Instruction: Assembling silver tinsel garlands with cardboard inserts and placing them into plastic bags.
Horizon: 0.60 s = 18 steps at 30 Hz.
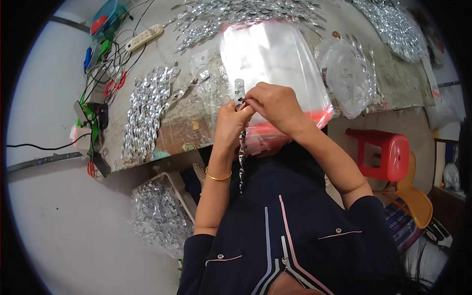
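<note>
A shiny silver twisted strip (pixel 241 167) hangs below my left hand (pixel 230 124), down in front of my dark shirt. That hand is closed around its upper part, and the flat end with a small hole (pixel 239 85) sticks up above the fingers. My right hand (pixel 278 107) meets the left one, its thumb and fingers pinched at the strip just below the flat end. What exactly lies between those fingertips is hidden. Beneath both hands is a stack of clear plastic bags (pixel 275 54) with red edges, lying on the worn table (pixel 172 132).
Silver twisted strips (pixel 150 108) lie left, with more heaps (pixel 246 14) at the back. A clear bag (pixel 346 78) sits right. Cables and a power strip (pixel 144 38) are at the left edge. Below stand a crate of crumpled plastic (pixel 162 211) and a red stool (pixel 388 155).
</note>
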{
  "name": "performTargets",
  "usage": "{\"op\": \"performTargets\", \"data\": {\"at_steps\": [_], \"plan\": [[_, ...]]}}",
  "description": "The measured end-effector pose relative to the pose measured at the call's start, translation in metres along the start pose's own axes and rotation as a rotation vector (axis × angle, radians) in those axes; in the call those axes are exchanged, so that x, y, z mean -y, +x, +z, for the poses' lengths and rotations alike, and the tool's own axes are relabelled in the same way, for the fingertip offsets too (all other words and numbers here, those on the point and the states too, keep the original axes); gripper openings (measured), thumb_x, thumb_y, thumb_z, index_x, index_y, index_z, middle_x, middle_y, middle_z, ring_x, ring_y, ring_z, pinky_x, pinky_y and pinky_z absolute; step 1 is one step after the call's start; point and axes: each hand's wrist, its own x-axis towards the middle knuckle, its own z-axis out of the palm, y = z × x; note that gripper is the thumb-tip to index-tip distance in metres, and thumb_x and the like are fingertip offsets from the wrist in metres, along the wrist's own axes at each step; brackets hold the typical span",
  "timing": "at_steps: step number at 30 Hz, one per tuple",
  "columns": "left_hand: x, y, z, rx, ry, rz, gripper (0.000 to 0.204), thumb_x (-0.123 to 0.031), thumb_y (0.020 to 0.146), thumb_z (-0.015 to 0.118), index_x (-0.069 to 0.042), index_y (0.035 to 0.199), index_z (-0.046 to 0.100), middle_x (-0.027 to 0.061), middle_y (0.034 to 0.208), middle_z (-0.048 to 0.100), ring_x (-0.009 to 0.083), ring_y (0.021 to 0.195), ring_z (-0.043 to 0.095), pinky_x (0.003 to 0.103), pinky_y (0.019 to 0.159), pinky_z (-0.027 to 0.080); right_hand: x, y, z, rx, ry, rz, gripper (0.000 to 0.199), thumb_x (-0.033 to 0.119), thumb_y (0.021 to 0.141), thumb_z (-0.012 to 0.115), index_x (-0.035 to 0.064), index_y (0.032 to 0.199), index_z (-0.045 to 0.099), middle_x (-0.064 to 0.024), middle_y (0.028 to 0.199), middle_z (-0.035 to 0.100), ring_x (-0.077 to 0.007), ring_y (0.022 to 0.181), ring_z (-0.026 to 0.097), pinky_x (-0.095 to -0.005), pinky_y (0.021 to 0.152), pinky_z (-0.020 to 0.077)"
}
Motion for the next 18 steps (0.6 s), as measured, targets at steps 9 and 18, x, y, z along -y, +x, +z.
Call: {"op": "performTargets", "data": {"at_steps": [9, 18], "plan": [[0.001, 0.006, -0.003, -0.007, -0.043, -0.029, 0.012, -0.014, 0.077, 0.07, -0.005, 0.077, 0.063, -0.0042, 0.059, 0.051, 0.0032, 0.048, 0.042, 0.019, 0.044, 0.031, -0.013, -0.01, 0.026, -0.024, 1.061, 0.545, 0.014, 0.015, 0.092, 0.054, 0.0017, 0.091, 0.059, -0.0037, 0.083, 0.062, -0.0114, 0.076, 0.059, -0.0239, 0.07, 0.0465], [0.007, 0.01, 0.0, 0.045, -0.055, -0.023, 0.012, -0.013, 0.077, 0.069, -0.003, 0.078, 0.064, -0.0036, 0.058, 0.051, 0.0035, 0.047, 0.042, 0.019, 0.043, 0.03, -0.008, -0.012, 0.037, -0.139, 1.253, 0.554, 0.013, 0.013, 0.094, 0.053, 0.001, 0.099, 0.055, -0.0032, 0.09, 0.06, -0.0084, 0.08, 0.056, -0.0222, 0.074, 0.0454]]}}
